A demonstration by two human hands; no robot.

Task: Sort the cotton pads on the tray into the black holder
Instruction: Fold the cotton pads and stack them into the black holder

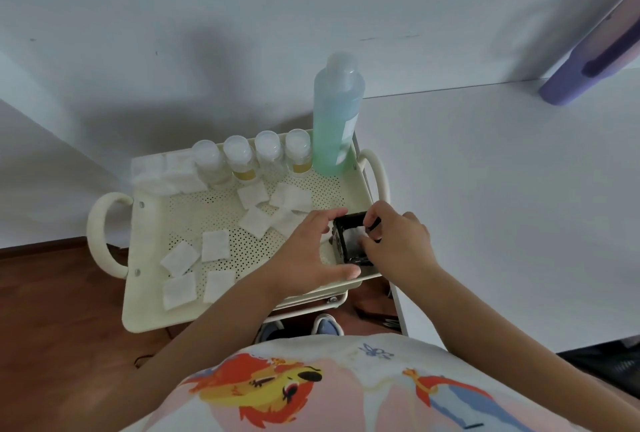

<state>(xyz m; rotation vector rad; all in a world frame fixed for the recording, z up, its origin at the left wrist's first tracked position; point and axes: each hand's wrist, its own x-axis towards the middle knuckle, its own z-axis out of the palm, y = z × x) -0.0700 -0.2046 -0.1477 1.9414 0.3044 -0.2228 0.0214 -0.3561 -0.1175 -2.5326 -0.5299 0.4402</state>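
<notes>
Steady small black square holder (348, 237) with left hand (308, 251), fingers curled around its near side. Seat white square cotton pad (355, 233), pinched by right hand (398, 241), flat inside. Avoid tipping holder on cream perforated metal tray (152, 224).

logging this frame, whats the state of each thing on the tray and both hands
black holder: upright at the tray's right end, white pad inside
left hand: steadies the holder's left side
right hand: fingers curled at the holder's opening, on the pad
loose cotton pads: lying flat on the tray
green bottle: upright, capped
four small bottles: upright, capped
</notes>
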